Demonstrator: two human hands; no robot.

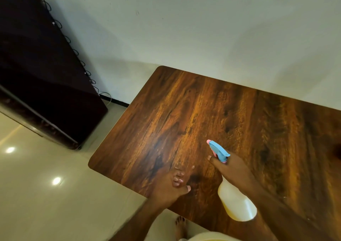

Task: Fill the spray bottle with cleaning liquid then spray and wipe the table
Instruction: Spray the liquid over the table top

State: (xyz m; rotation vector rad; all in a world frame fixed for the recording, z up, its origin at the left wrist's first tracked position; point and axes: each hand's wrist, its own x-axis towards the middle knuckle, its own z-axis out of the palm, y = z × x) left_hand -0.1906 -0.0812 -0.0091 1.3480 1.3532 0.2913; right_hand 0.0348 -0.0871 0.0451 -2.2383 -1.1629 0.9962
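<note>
My right hand [227, 168] grips the neck of a spray bottle [236, 203] over the wooden table [212, 111]. The bottle has a translucent body with yellowish liquid and a blue and pink spray head [217, 149]. Its nozzle points away from me, toward the table's far left. My left hand [171, 185] hovers above the table's near left edge with fingers loosely curled and nothing in it. No cloth is visible.
A dark cabinet [40, 71] with a wire coil along its edge stands at the left against the white wall. Glossy beige floor tiles [46, 194] lie left of the table. My bare foot [180, 226] shows below the table edge.
</note>
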